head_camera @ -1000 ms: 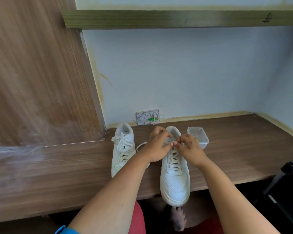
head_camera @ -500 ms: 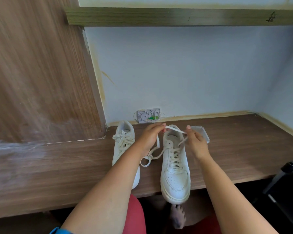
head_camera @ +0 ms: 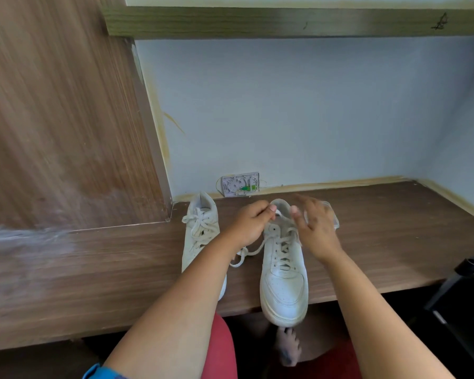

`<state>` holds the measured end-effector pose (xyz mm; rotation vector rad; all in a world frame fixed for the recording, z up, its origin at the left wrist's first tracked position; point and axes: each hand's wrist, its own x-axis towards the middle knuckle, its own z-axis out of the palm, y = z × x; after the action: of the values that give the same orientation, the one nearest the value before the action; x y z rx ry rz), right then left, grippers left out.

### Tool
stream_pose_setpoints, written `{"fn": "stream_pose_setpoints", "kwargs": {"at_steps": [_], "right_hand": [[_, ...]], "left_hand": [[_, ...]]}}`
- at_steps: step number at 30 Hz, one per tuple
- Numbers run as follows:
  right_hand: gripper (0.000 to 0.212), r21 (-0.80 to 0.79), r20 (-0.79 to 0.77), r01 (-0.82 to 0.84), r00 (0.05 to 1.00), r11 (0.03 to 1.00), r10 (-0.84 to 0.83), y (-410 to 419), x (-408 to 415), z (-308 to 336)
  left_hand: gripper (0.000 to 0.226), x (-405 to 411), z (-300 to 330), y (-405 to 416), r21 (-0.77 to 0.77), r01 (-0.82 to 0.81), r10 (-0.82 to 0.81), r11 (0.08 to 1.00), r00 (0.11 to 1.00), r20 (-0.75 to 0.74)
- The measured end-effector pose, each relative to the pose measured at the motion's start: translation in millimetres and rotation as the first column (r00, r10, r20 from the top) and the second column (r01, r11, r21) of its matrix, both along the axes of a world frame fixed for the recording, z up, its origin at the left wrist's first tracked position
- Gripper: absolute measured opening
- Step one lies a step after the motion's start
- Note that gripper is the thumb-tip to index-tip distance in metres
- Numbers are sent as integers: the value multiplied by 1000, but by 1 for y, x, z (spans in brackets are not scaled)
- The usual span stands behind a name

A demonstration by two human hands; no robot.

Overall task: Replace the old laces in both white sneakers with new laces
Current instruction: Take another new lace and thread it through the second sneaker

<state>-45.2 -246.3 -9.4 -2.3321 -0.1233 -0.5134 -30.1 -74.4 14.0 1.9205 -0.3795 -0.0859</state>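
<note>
A brown wooden desk (head_camera: 381, 242) carries two white sneakers. The left hand (head_camera: 248, 224) pinches the lace (head_camera: 253, 250) at the right sneaker's (head_camera: 283, 285) collar; the right hand (head_camera: 316, 228) hovers, fingers spread. The left sneaker (head_camera: 200, 228) remains laced.

- My left forearm (head_camera: 192, 291) covers the toe of the left sneaker (head_camera: 200, 228) and part of its side.
- My right hand (head_camera: 316, 228) is motion-blurred; I cannot tell whether its fingers touch the lace (head_camera: 253, 251).
- That hand hides most of the clear plastic container (head_camera: 333, 217); its contents cannot be seen.
- My left hand (head_camera: 251, 224) conceals the lace end it pinches.
- The wall socket plate (head_camera: 240, 184) is too small to read.
- The black frame (head_camera: 460, 302) is cut off at the right edge; I cannot identify it.
- The wooden side panel (head_camera: 58, 127) is blurred.
</note>
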Motion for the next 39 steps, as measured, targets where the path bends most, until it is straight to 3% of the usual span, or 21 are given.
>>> {"fn": "stream_pose_setpoints", "kwargs": {"at_steps": [3,6,9,12,14,16,19,21,23,27,30,35,37,39], "right_hand": [[34,26,0,-151,988,988,151,19,-2,1],[35,236,-84,92,994,967,-74,4,0,10],[24,154,-121,246,966,957,-229,-18,0,6],[35,34,-70,-19,997,999,22,-7,-6,7],[26,118,-102,-210,970,971,222,10,-12,10],[19,217,-127,-246,952,945,277,19,-12,11],[23,353,-148,-209,950,912,275,12,-11,13],[24,304,-170,-184,955,935,244,2,-9,12],[13,363,-203,-184,941,913,271,-3,-9,9],[11,408,-157,-38,981,912,111,-2,-7,6],[13,153,-138,96,988,984,-75,-6,-6,6],[16,-162,-85,56,994,985,-70,-2,-2,-6],[12,-162,-124,55,989,985,-75,1,-3,-7],[11,-59,-163,82,983,995,-90,6,-2,-11]], "left_hand": [[30,0,-2,-4,53,-8,5,999,999,47],[31,2,0,7,21,-47,47,999,999,15],[30,3,-1,15,19,-59,59,998,998,-6],[23,2,-5,7,146,-4,-3,989,999,46],[26,1,-8,-1,199,-10,-8,980,996,93],[34,0,-9,-6,192,-39,13,981,990,137],[26,-2,-6,-4,128,-69,54,989,991,121],[8,-4,-2,-1,-48,-68,68,997,998,4],[6,-4,0,-1,-176,-74,57,982,994,-95],[6,-1,-3,-9,-181,-210,180,961,969,-170],[7,3,-14,-14,67,-373,376,925,926,-25],[36,-7,-13,-26,366,-314,303,876,949,88],[31,-8,-10,-27,414,-312,307,855,948,80],[28,-7,-12,-25,382,-326,344,865,939,23]]}}
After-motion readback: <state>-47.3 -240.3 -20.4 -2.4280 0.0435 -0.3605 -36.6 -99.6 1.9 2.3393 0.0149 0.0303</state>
